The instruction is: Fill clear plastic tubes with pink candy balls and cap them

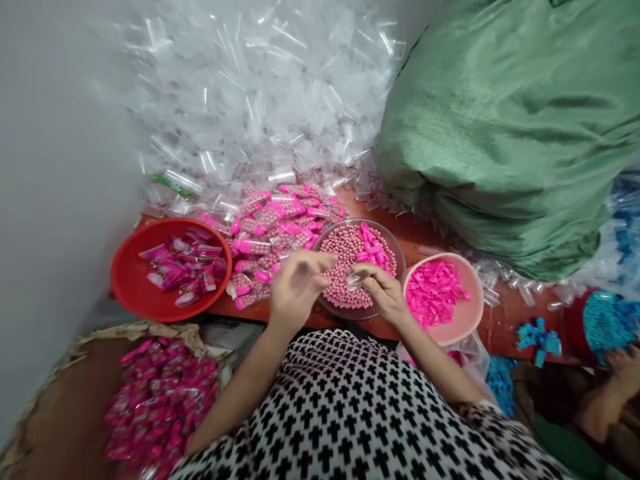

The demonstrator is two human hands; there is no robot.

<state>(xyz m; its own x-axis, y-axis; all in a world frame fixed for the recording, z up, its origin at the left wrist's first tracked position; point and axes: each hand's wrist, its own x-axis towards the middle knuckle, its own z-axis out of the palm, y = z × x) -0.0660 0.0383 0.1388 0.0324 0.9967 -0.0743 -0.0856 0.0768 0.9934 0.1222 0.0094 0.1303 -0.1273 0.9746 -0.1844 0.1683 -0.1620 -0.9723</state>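
Two hands are held over the near rim of the clear bowl (pixel 395 250) of pink beads (pixel 343 257). A small clear tube (pixel 356 280) is pinched between the thumb and fingertips of the right hand (pixel 385 293); its long axis is laid roughly level, with its free end pointed left toward the left hand (pixel 296 287). The left hand's fingers are curled together, blurred, so whether anything is pinched cannot be told. Filled pink-capped tubes (pixel 273 233) are heaped behind, pink caps (pixel 434 290) are kept in a pink bowl (pixel 473 313), and packets are held in a red bowl (pixel 135 293).
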